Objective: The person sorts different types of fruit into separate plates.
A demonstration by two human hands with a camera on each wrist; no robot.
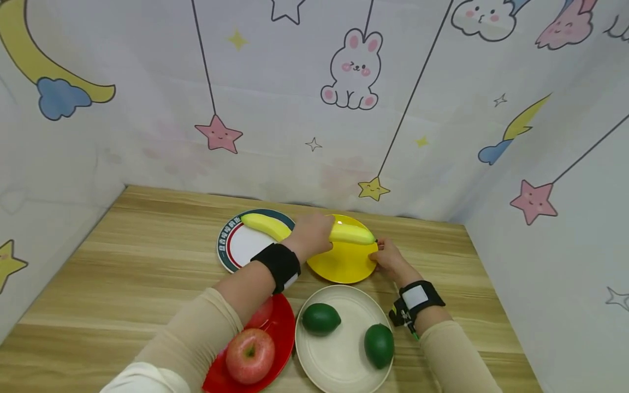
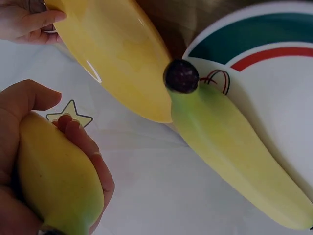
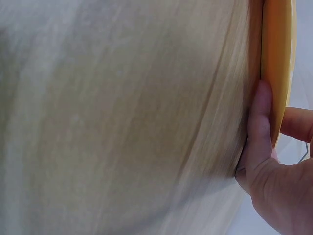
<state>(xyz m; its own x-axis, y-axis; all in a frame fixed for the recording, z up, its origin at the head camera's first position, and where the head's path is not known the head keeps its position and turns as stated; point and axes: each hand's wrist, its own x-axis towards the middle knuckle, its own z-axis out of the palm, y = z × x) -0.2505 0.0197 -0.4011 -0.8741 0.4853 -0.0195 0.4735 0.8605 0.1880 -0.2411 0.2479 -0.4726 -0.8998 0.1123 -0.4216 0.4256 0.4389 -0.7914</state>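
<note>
My left hand (image 1: 310,236) grips a yellow banana (image 1: 351,233) above the yellow plate (image 1: 344,265); in the left wrist view the fingers curl round this banana (image 2: 58,171). At the plate's right rim, my right hand (image 1: 388,256) pinches the edge. The right wrist view has the thumb and fingers of this hand (image 3: 279,181) on either side of the yellow rim (image 3: 278,63). Left of the left hand, a second banana (image 1: 265,225) lies on a white plate with a dark green, lettered rim (image 1: 225,240).
Nearer me, a red plate (image 1: 282,333) holds red apples (image 1: 250,355), partly behind the left forearm. Beside it a cream plate (image 1: 344,376) carries two dark green, lemon-shaped fruits (image 1: 321,319). A cloth with cartoon prints (image 1: 275,164) stands behind the wooden table (image 1: 123,262).
</note>
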